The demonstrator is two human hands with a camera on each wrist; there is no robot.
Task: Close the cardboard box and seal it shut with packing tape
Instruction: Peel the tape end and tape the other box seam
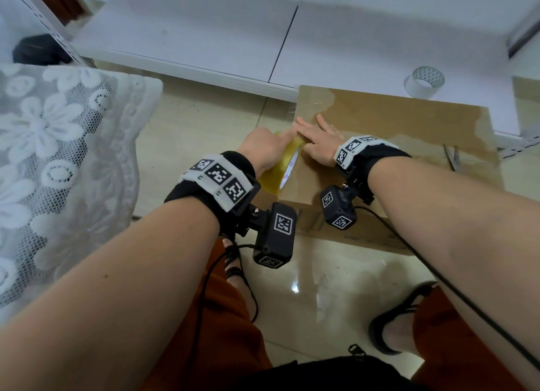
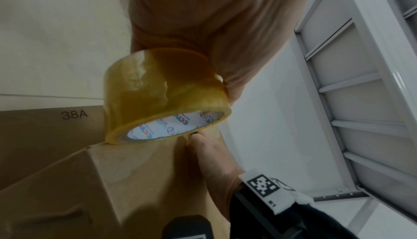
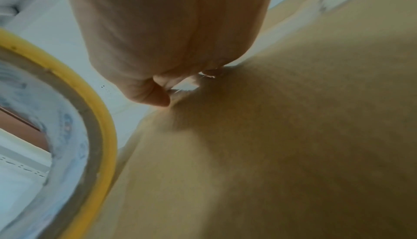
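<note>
The cardboard box (image 1: pixel 380 145) sits on the tiled floor (image 1: pixel 204 122), just near of a white shelf unit (image 1: pixel 204 40). Its top flaps lie flat and closed. Glossy strips of clear tape already run along the far edge and the right edge of the top face.

The left hand (image 1: pixel 263 149) grips the yellow packing tape roll (image 1: pixel 285 162) at the box's left edge, fingers curled over the roll and index finger extended along it toward the far side. The left wrist view shows the roll's lower rim touching the top corner of the box, beside the printed mark "38A" (image 2: pixel 74 115).

The right hand (image 1: pixel 318 141) lies palm down on the box top just right of the roll, fingers extended and pressing flat, holding nothing. It appears to be smoothing tape onto the cardboard at this edge.

Status, as judged: closing is complete; sealing is well advanced, with the left edge in progress. Remaining: finish this strip and cut it from the roll. Scissors (image 1: pixel 451 157) lie on the right part of the box top. A second, white tape roll (image 1: pixel 423 81) stands on the shelf beyond the box.
</note>
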